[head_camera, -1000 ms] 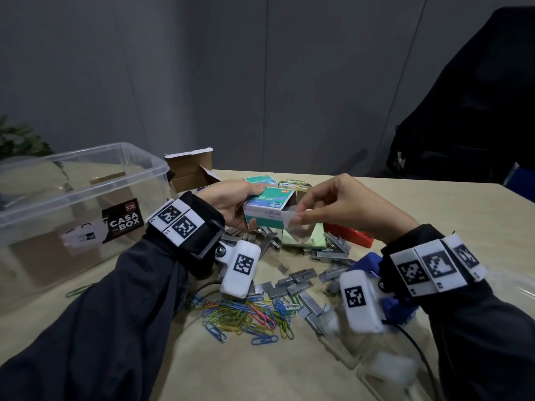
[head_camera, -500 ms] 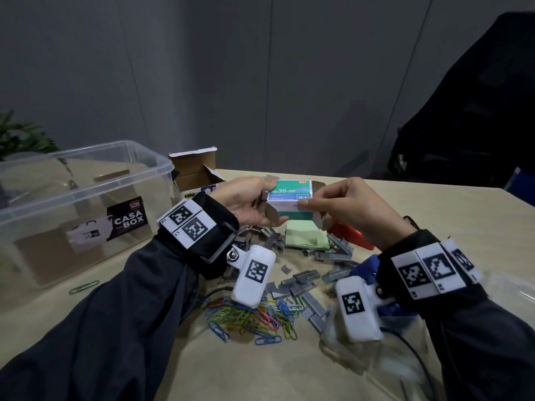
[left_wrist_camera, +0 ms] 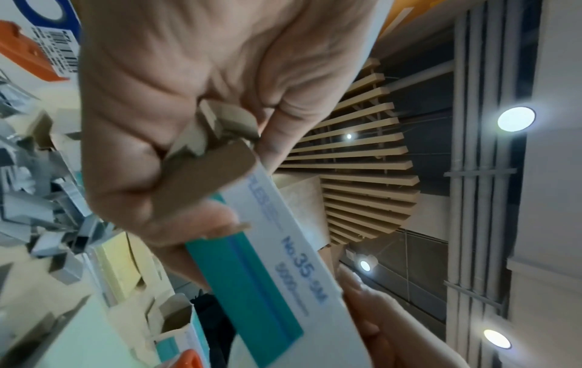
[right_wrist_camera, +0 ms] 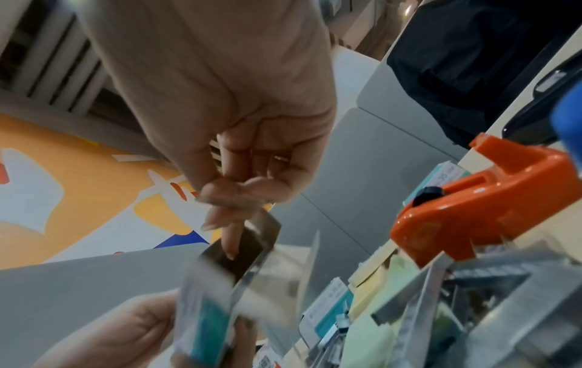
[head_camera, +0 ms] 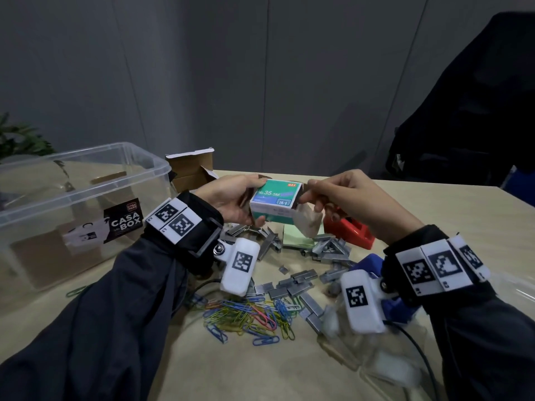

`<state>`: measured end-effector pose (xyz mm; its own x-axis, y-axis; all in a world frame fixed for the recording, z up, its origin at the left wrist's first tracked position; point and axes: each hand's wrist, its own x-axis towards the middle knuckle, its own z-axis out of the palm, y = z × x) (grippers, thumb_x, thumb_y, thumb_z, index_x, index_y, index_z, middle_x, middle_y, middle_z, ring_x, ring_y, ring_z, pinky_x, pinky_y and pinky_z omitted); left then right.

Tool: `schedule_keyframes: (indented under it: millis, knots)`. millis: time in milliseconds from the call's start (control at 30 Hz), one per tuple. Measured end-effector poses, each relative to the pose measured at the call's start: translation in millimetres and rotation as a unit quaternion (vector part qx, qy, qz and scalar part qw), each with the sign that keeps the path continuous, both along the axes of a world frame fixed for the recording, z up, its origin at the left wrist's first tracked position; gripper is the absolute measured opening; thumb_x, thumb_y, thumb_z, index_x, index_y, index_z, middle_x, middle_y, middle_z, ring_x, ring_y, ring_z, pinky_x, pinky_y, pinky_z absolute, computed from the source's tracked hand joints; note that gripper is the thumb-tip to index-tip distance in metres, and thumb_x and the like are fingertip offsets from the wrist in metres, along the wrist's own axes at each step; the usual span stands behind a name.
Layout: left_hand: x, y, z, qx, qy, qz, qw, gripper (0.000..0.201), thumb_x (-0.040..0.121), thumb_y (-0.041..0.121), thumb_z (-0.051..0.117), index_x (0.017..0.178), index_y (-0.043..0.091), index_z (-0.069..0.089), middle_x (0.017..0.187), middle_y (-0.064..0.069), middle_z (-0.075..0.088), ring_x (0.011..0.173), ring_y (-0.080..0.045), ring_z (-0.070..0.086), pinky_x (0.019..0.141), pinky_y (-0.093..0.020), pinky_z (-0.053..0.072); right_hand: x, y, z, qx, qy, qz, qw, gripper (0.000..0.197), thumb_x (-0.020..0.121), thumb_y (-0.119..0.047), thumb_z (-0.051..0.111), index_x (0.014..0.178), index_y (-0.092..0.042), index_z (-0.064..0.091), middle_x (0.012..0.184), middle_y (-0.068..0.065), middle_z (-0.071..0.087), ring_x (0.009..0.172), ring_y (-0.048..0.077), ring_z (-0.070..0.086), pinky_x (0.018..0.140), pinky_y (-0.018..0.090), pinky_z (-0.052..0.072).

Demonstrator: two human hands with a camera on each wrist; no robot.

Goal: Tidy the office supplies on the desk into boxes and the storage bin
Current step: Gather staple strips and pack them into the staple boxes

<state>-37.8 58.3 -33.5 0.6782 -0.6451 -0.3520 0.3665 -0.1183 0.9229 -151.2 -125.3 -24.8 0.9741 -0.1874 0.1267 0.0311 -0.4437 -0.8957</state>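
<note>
Lower half of the head view: both forearms, in dark sleeves with marker-tagged wrist bands, rise from the bottom corners toward frame centre. Between them on the desk point(head_camera: 451, 215) lie coloured paper clips point(head_camera: 249, 316), and just beyond these, loose staple strips point(head_camera: 292, 282).

Centre: the left hand point(head_camera: 231, 201) grips the left end of the staple box point(head_camera: 273, 202), thumb under the near edge and fingers curled over the top; the left wrist view shows an open brown end flap pressed against the palm. The right hand point(head_camera: 344, 198) pinches the box's right end between thumb and fingertips; the right wrist view shows the index finger laid on the dark end face. A brown flap hangs below that end.

Against the head frame half a second ago, the box is held at nearly the same height above the clutter, its top face now tilted more toward the camera.

The box is white and teal, printed "No.35-5M". It is held clear of the desk, above green sticky notes point(head_camera: 295, 238) and left of a red tape dispenser point(head_camera: 348, 230).

Left and farther back: a clear storage bin point(head_camera: 86, 169) labelled "CASA BOX", with an open cardboard box point(head_camera: 191, 169) beside it.
</note>
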Motion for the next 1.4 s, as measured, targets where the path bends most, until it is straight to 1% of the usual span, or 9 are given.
schedule_keyframes:
  millis: [100,233,433,600,733,867,1033,1200,1400]
  knots:
    - [1,-2,-5,0.007,-0.002,0.004,1.000,0.031,0.104,0.035,0.033,0.101,0.015,0.056,0.078,-0.003,0.072,0.062,-0.015,0.068,0.052,-0.025,0.049,0,-4,1,-0.044,-0.022,-0.016,0.999,0.021,0.093,-0.025,0.064,0.084,-0.015,0.080,0.070,0.002,0.068,0.053,0.000,0.049,0.051,0.021,0.038]
    - [6,-3,-12,0.008,0.007,0.025,1.000,0.038,0.100,0.044,0.040,0.110,0.012,0.059,0.087,-0.006,0.070,0.069,-0.017,0.066,0.072,-0.033,0.045,0,-4,1,-0.135,-0.071,-0.008,0.988,0.007,0.083,-0.032,0.076,0.085,-0.027,0.080,0.069,-0.005,0.069,0.059,-0.001,0.051,0.055,0.016,0.040]
    - [6,-3,-15,0.009,0.017,0.029,0.999,0.040,0.098,0.044,0.046,0.121,0.013,0.056,0.091,-0.007,0.069,0.071,-0.018,0.067,0.076,-0.035,0.047,-1,2,2,-0.213,-0.064,-0.014,0.975,0.003,0.079,-0.028,0.080,0.078,-0.030,0.080,0.072,-0.001,0.072,0.072,0.012,0.058,0.063,0.027,0.046]
    - [-1,-6,-13,-0.012,0.014,0.007,1.000,0.034,0.102,0.037,0.039,0.120,0.013,0.055,0.103,-0.010,0.070,0.079,-0.022,0.070,0.062,-0.038,0.059,3,1,-3,-0.127,0.013,-0.023,0.992,0.034,0.094,-0.045,0.059,0.089,-0.019,0.080,0.077,-0.002,0.073,0.059,0.006,0.053,0.059,0.026,0.042]
    - [-11,-9,-7,-0.044,0.008,-0.011,0.999,0.026,0.104,0.024,0.039,0.120,0.011,0.054,0.116,-0.014,0.067,0.096,-0.030,0.067,0.073,-0.053,0.056,6,-8,-7,-0.102,0.037,-0.062,0.992,0.033,0.094,-0.043,0.061,0.086,-0.015,0.076,0.068,-0.009,0.066,0.051,0.001,0.049,0.049,0.017,0.037]
    - [-13,-14,-10,-0.031,-0.009,-0.013,0.999,0.023,0.102,0.027,0.042,0.114,0.012,0.056,0.106,-0.012,0.069,0.093,-0.028,0.066,0.072,-0.044,0.057,5,-12,-8,-0.014,0.064,-0.032,0.997,0.021,0.098,-0.026,0.059,0.091,-0.014,0.074,0.068,-0.011,0.066,0.054,0.001,0.049,0.044,0.012,0.037]
    - [-5,-14,-16,-0.004,-0.041,0.009,0.999,0.032,0.093,0.040,0.054,0.104,0.011,0.058,0.083,-0.008,0.070,0.067,-0.017,0.067,0.047,-0.026,0.053,-1,-9,2,-0.031,0.057,0.046,0.997,0.024,0.101,-0.021,0.051,0.104,-0.026,0.074,0.103,-0.011,0.073,0.082,0.000,0.062,0.075,0.021,0.048]
    - [2,-8,-16,0.025,-0.112,0.031,0.993,0.039,0.098,0.047,0.042,0.099,0.011,0.057,0.073,-0.005,0.065,0.053,-0.010,0.063,0.038,-0.019,0.045,-8,-6,9,-0.200,-0.025,0.066,0.977,0.018,0.088,-0.021,0.072,0.101,-0.030,0.078,0.083,0.003,0.070,0.057,-0.006,0.051,0.053,0.007,0.036]
    - [1,2,-9,0.051,-0.115,0.006,0.992,0.054,0.094,0.054,0.043,0.116,0.007,0.057,0.067,-0.008,0.067,0.046,-0.015,0.062,0.039,-0.021,0.048,-9,8,10,-0.273,-0.107,0.094,0.951,0.023,0.077,-0.031,0.083,0.099,-0.035,0.078,0.061,-0.004,0.064,0.050,0.005,0.047,0.050,0.015,0.034]
